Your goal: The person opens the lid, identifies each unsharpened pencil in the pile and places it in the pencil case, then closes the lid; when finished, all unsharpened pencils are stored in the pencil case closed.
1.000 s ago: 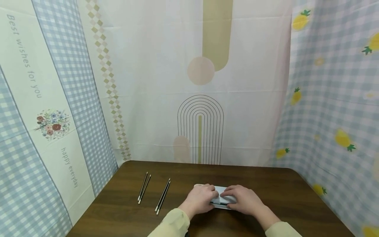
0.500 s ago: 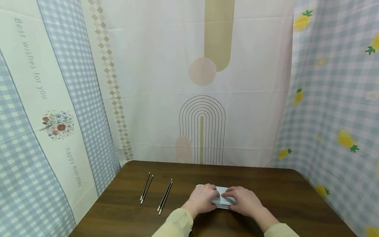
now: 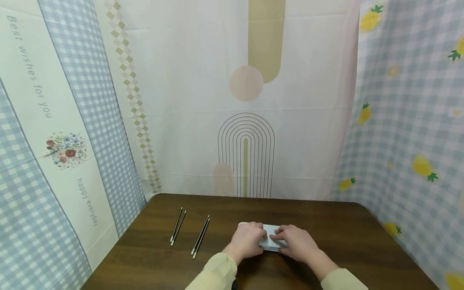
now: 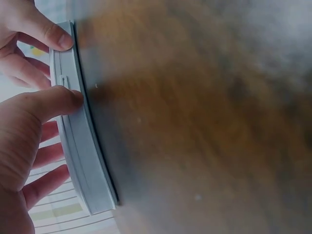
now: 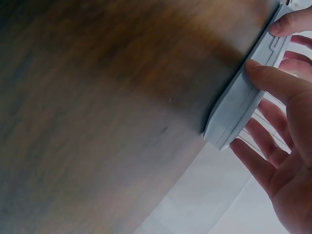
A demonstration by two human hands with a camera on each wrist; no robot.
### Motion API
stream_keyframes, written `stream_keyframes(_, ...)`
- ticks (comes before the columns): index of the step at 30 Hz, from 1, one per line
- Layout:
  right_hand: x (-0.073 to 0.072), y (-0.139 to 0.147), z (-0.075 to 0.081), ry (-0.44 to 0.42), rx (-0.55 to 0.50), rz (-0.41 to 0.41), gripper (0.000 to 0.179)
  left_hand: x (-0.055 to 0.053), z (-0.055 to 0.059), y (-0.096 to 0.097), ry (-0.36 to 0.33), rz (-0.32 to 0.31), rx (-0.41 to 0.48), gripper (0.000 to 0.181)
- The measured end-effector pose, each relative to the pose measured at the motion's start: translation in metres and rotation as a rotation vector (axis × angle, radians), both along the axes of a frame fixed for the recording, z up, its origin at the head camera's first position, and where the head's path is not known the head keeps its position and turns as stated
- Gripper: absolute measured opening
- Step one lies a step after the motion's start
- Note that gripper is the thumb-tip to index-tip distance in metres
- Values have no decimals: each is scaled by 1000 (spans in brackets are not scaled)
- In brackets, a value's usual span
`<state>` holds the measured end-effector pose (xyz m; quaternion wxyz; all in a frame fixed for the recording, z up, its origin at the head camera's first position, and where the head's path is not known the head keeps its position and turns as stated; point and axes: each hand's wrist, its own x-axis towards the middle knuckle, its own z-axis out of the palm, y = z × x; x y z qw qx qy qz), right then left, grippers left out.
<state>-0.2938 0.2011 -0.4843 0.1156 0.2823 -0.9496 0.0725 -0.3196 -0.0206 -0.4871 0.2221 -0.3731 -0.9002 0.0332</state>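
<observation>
A flat pale blue-grey pencil case [image 3: 269, 243] lies on the brown table between the two hands, its lid down on its base. My left hand [image 3: 248, 240] covers the case's left part, thumb at the near side and fingers bent over the top. On the right part my right hand [image 3: 298, 243] grips the same way. Seen from the left wrist, the left thumb [image 4: 58, 101] presses the narrow front side of the case [image 4: 87, 156] beside a small latch. The right wrist view shows the right thumb [image 5: 270, 78] on that same front side. Whatever is inside the case is hidden.
Two dark pencils [image 3: 179, 227] with white ends lie at the table's left, and another pair of pencils [image 3: 201, 237] lies nearer the case. A patterned cloth [image 3: 188, 121] hangs behind the table [image 3: 326, 225], with checked cloths at both sides.
A dark gap along the case's near side, visible one second ago, has disappeared as the lid came down. Both hands keep their places on the case; the head view shifts slightly.
</observation>
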Motion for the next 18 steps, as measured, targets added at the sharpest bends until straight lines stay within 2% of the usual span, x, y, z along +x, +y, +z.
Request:
stream_keyframes(5, 1, -2, 0, -14, 17, -12, 48, 0, -4, -5, -18, -10, 26, 26)
stream_keyframes(13, 3, -4, -3, -23, 32, -28, 50, 2, -6, -15, -112, 4, 102, 26)
stream_keyframes(18, 3, -6, -1, -45, -3, -42, 51, 1, -5, -15, -109, 1, 119, 25)
